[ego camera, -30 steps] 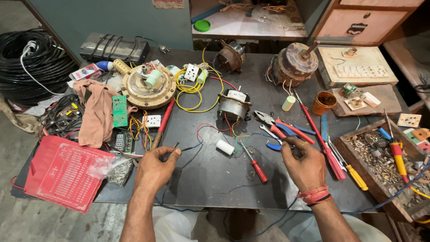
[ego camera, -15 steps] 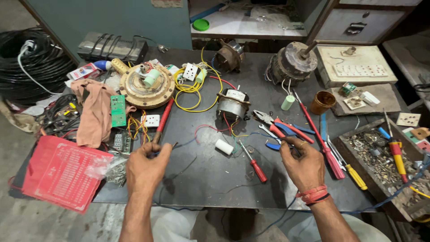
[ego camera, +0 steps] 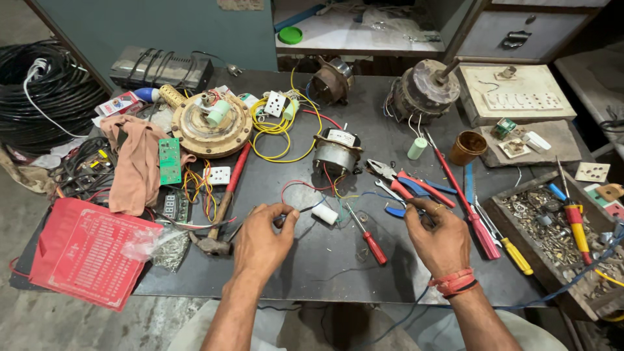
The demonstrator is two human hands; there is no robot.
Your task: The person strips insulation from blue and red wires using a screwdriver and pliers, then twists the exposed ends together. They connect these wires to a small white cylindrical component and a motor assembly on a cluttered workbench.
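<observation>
Cluttered dark worktop: my left hand pinches a wire; right hand, fingers curled, nears the pliers.

Repair workshop: motors, pliers, screwdrivers

Left hand fingers curled in a pinching grip, right hand likewise, forearms angled inward

Dim, even overhead light, sharp centre (edges bend slightly)
</observation>
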